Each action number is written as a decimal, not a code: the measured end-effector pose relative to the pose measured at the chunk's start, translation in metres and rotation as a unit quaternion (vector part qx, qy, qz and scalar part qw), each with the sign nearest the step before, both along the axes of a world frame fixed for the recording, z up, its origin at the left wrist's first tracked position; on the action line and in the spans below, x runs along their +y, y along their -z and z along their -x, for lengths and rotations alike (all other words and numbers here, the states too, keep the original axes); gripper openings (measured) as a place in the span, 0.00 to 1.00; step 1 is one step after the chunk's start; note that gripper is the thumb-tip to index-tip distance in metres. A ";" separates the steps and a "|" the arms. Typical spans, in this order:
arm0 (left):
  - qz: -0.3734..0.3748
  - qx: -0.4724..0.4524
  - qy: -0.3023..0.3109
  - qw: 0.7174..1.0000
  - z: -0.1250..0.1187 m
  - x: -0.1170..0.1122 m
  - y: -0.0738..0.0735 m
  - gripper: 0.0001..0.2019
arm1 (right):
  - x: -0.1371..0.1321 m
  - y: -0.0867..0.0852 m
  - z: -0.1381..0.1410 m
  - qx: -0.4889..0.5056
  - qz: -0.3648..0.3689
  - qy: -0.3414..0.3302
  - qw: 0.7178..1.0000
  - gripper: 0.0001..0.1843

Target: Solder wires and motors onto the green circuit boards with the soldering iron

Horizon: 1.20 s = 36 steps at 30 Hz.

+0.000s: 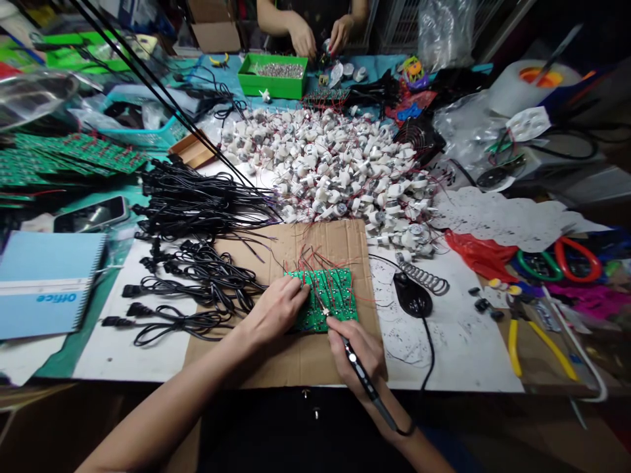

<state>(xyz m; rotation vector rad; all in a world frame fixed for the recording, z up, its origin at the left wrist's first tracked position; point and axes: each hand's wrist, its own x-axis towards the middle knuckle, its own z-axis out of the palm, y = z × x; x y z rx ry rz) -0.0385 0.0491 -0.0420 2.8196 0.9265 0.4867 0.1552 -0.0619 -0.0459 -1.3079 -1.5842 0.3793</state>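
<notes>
A green circuit board panel [340, 295] with thin red and dark wires lies on a sheet of brown cardboard [221, 364]. In my right hand [359, 351] is a slim black soldering iron [362, 374], held like a pen, its metal tip over the middle of the board. My left hand [276, 305] rests on the board's left edge, thumb and fingers pinched together; what is between them is too small to make out. Bundled black power cords [211, 282] lie left of that hand, one running up to it.
White small motors [335, 164] with thin wires form a large heap behind the cardboard. Right are a black stand [413, 295] with a coiled spring [424, 277] and yellow-handled pliers [539, 338]. Left lie a blue notebook [44, 263] and phone [91, 215]. Across the table, another person's hands [320, 36] work.
</notes>
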 end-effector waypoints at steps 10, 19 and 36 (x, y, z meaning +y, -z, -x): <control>0.004 0.015 -0.010 1.000 -0.002 -0.002 0.000 0.13 | -0.003 0.006 -0.001 0.049 0.014 0.018 0.999 0.16; -0.001 0.016 -0.015 1.000 -0.002 -0.003 -0.003 0.13 | -0.001 0.000 -0.002 0.051 0.027 0.012 0.998 0.13; 0.032 0.011 -0.033 0.999 -0.002 -0.005 0.001 0.13 | 0.004 -0.003 0.001 0.026 0.038 0.010 0.999 0.12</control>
